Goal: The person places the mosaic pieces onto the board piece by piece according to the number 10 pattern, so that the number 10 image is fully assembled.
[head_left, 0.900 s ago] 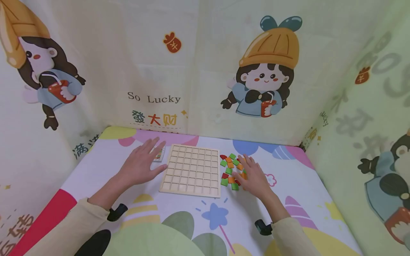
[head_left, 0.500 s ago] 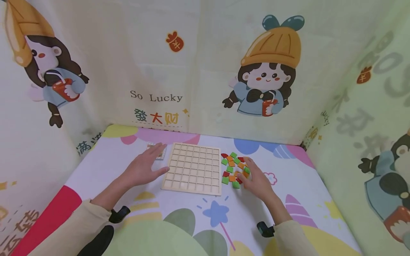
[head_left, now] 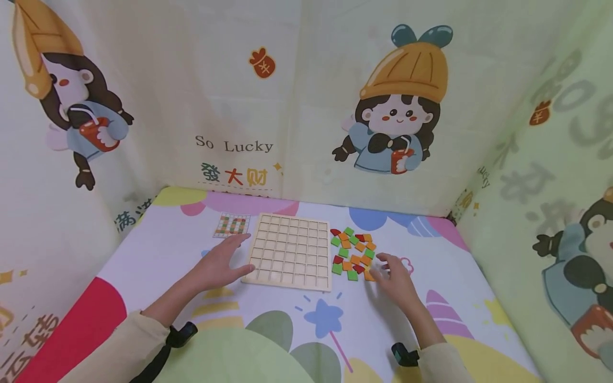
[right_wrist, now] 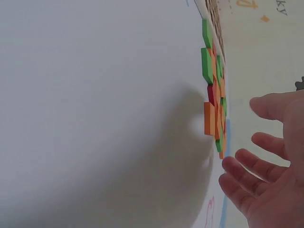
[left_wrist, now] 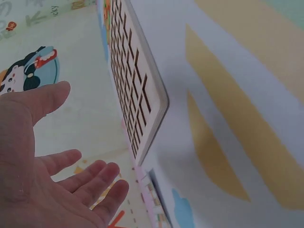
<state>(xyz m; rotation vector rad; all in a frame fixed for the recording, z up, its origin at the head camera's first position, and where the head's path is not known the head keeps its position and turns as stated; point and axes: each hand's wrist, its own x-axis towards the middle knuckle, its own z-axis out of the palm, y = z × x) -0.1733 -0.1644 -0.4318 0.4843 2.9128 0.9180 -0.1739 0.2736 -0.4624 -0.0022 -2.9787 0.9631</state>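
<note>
A square wooden grid board [head_left: 289, 252] with bare cells lies flat in the middle of the table. My left hand [head_left: 217, 266] is at its left side, thumb and fingers spread, holding nothing; in the left wrist view this hand [left_wrist: 57, 180] shows an empty palm. Right of the board lies a loose cluster of small green, orange and red tiles [head_left: 353, 275]. My right hand [head_left: 398, 279] hovers at the cluster's right edge with fingers loosely bent. The right wrist view shows that hand [right_wrist: 266, 166] empty, apart from the orange tile [right_wrist: 209, 118] on the table.
A small card [head_left: 232, 225] printed with a coloured grid pattern lies behind my left hand, left of the board. Printed cloth walls [head_left: 306, 106] enclose the table at the back and both sides. The patterned tablecloth [head_left: 268, 308] stretches in front of the board.
My left hand has come back toward me, uncovering the printed card. The right hand has drawn off the tiles to the right, leaving more of them in sight.
</note>
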